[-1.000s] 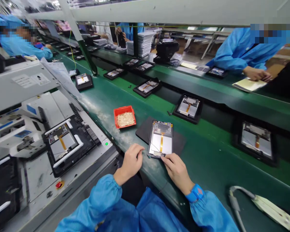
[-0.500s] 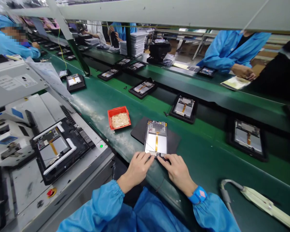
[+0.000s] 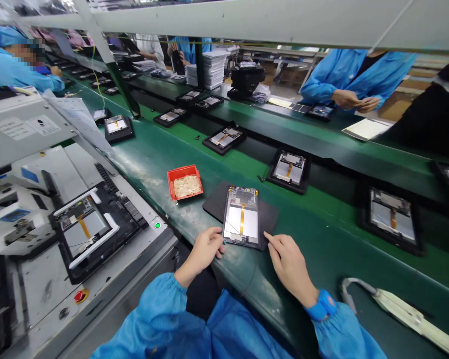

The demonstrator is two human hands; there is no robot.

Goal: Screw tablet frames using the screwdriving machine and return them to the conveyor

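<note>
An opened tablet (image 3: 242, 217) with a white battery and an orange ribbon cable lies on a dark pad (image 3: 214, 203) on the green bench. At its lower left corner is my left hand (image 3: 204, 249), fingers bent together near a small dark piece; what they hold, if anything, is too small to name. My right hand (image 3: 289, 262) rests just right of the tablet, its index finger stretched out over the pad's edge and the other fingers loosely curled. A thin dark wire crosses the tablet's lower left part.
A red box (image 3: 185, 183) of small pale pieces stands behind to the left. More opened tablets (image 3: 290, 169) lie on the green conveyor. On the left a machine (image 3: 86, 234) bears another tablet. A pale-handled tool (image 3: 407, 311) lies at right. People in blue sit beyond.
Both hands have drawn apart from the tablet's bottom edge, the left to the left and the right to the right. The conveyor tablets have shifted slightly rightward.
</note>
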